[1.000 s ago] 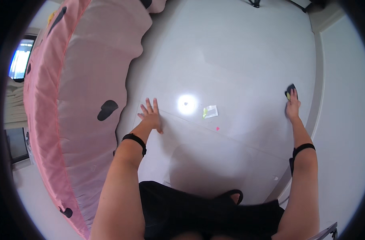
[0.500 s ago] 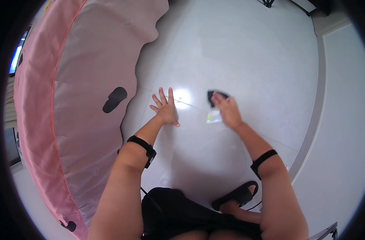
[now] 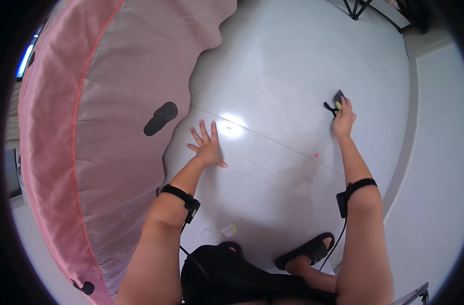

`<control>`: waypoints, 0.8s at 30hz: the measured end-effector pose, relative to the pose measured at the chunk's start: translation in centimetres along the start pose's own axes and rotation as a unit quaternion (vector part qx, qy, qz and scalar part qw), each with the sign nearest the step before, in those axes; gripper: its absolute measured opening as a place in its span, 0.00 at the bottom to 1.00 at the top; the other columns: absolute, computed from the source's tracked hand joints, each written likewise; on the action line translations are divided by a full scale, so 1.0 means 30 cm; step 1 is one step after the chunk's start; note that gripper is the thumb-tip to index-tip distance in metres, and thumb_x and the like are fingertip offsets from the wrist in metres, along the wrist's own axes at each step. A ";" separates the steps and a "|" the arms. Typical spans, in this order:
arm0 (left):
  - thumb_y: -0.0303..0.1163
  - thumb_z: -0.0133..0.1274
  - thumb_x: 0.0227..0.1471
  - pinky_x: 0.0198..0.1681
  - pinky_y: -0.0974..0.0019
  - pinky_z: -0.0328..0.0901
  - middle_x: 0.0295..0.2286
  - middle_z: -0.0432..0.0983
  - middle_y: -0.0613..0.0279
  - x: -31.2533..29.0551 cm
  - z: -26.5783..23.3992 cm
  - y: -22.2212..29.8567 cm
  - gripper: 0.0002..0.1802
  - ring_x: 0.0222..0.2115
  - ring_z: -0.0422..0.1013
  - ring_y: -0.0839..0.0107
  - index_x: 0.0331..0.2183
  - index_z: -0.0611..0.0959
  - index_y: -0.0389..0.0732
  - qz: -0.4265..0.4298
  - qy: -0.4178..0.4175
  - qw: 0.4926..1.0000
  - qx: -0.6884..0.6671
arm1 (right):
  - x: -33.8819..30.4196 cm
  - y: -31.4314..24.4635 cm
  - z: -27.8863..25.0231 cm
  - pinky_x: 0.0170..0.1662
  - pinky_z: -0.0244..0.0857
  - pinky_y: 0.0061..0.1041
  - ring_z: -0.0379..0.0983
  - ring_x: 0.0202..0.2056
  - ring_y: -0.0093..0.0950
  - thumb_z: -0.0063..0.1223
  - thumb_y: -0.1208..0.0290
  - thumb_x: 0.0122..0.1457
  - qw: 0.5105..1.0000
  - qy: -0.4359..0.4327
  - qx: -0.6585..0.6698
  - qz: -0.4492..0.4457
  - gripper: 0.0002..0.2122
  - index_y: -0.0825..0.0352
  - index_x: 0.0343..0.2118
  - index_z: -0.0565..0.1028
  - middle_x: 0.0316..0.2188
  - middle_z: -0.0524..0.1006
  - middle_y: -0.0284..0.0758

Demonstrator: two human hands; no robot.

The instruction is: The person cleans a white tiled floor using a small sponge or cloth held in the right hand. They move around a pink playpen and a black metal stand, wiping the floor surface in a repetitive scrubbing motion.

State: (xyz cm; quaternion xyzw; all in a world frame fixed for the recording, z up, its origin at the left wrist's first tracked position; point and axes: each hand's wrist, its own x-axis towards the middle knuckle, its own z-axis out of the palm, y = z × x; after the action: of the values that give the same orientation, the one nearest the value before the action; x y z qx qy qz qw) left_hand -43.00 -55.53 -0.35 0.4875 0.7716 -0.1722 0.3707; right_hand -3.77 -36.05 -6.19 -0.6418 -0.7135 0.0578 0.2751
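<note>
The small black cloth lies on the white floor in the upper right of the frame, under the fingertips of the right hand. It looks like a dark, crumpled rag, with a small yellowish piece showing near the fingers; it is too small here to tell if that piece belongs to it or is a separate scrap. I judge it to be light and soft, so it should fold and slide easily on the glossy tile, and it is not fragile. The best place to take it is at the bunched middle, pressing down with flat fingers, because a thin edge would slip away. The right hand presses on the cloth with fingers close together and the arm stretched out far.

The left hand rests flat on the floor at the centre left, its fingers spread apart, holding nothing. Just to its left is the edge of a big pink cushion with dark oval spots. A bright light reflection sits beside the left hand. A small paper scrap lies lower centre, and a black sandal is at the bottom
</note>
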 end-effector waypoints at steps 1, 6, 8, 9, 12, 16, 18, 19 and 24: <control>0.41 0.76 0.22 0.53 0.20 0.32 0.60 0.08 0.40 0.003 0.001 0.002 0.84 0.58 0.11 0.30 0.62 0.26 0.48 0.001 -0.005 1.000 -0.001 | 0.005 0.006 0.037 0.53 0.54 0.34 0.65 0.45 0.40 0.37 0.87 0.50 0.999 -0.001 -0.021 0.028 0.26 0.63 0.54 0.70 0.58 0.65 0.42; 0.40 0.76 0.21 0.52 0.19 0.31 0.59 0.08 0.39 -0.003 0.018 -0.002 0.84 0.58 0.11 0.28 0.62 0.26 0.47 0.035 0.009 0.999 -0.024 | -0.115 -0.343 0.226 0.44 0.61 0.33 0.70 0.36 0.35 0.35 0.65 0.66 0.957 -0.110 0.268 -0.005 0.17 0.71 0.42 0.76 0.37 0.78 0.43; 0.40 0.76 0.21 0.52 0.19 0.30 0.59 0.08 0.39 -0.008 0.020 -0.020 0.84 0.58 0.11 0.28 0.62 0.26 0.47 0.028 0.011 0.999 -0.024 | -0.370 -0.596 0.204 0.35 0.62 0.29 0.71 0.30 0.29 0.41 0.61 0.64 0.839 -0.292 0.455 0.062 0.17 0.71 0.39 0.77 0.28 0.78 0.40; 0.40 0.76 0.22 0.52 0.19 0.30 0.59 0.08 0.39 0.001 0.024 -0.031 0.84 0.58 0.11 0.29 0.62 0.26 0.47 0.026 0.010 0.999 -0.019 | -0.498 -0.683 0.167 0.32 0.63 0.28 0.71 0.29 0.28 0.42 0.61 0.64 0.787 -0.411 0.447 0.109 0.16 0.71 0.39 0.76 0.27 0.77 0.40; 0.40 0.75 0.22 0.52 0.19 0.30 0.60 0.08 0.39 0.007 0.045 -0.047 0.83 0.58 0.11 0.29 0.62 0.27 0.47 0.029 0.003 0.999 -0.017 | -0.742 -0.676 0.020 0.44 0.65 0.33 0.70 0.41 0.36 0.41 0.76 0.61 0.783 -0.422 0.206 -0.408 0.13 0.66 0.47 0.73 0.49 0.72 0.40; 0.40 0.75 0.23 0.53 0.19 0.30 0.60 0.08 0.40 -0.012 0.010 -0.026 0.82 0.58 0.11 0.30 0.62 0.27 0.47 0.039 0.010 0.999 -0.037 | -0.704 -0.614 -0.012 0.57 0.57 0.34 0.66 0.51 0.41 0.41 0.81 0.58 0.752 -0.425 0.456 -0.215 0.18 0.66 0.51 0.70 0.54 0.68 0.42; 0.40 0.75 0.24 0.53 0.20 0.30 0.60 0.08 0.41 -0.017 0.017 -0.041 0.82 0.58 0.11 0.30 0.62 0.26 0.47 0.036 0.010 0.999 -0.037 | -0.540 -0.601 -0.026 0.58 0.56 0.29 0.64 0.54 0.31 0.41 0.78 0.61 0.761 -0.424 0.491 0.000 0.17 0.67 0.53 0.67 0.51 0.69 0.38; 0.40 0.75 0.24 0.53 0.20 0.29 0.60 0.08 0.41 -0.008 0.020 -0.040 0.82 0.58 0.11 0.30 0.62 0.26 0.47 0.032 0.004 0.999 -0.033 | -0.439 -0.573 -0.021 0.59 0.54 0.26 0.60 0.57 0.27 0.42 0.73 0.64 0.829 -0.389 0.400 0.044 0.19 0.66 0.58 0.62 0.52 0.67 0.36; 0.41 0.75 0.25 0.53 0.20 0.29 0.60 0.08 0.41 -0.017 -0.002 -0.021 0.82 0.58 0.10 0.31 0.62 0.26 0.47 0.024 -0.006 0.999 -0.028 | -0.067 -0.472 0.016 0.54 0.59 0.29 0.65 0.48 0.30 0.45 0.73 0.62 0.837 -0.224 0.446 0.224 0.22 0.65 0.60 0.58 0.50 0.68 0.40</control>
State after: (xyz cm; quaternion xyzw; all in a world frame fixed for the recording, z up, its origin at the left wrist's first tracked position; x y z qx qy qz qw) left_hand -43.46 -56.11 0.01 0.4938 0.7621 -0.1447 0.3930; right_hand -16.44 -40.22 -1.05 -0.5616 -0.4897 0.5716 0.3437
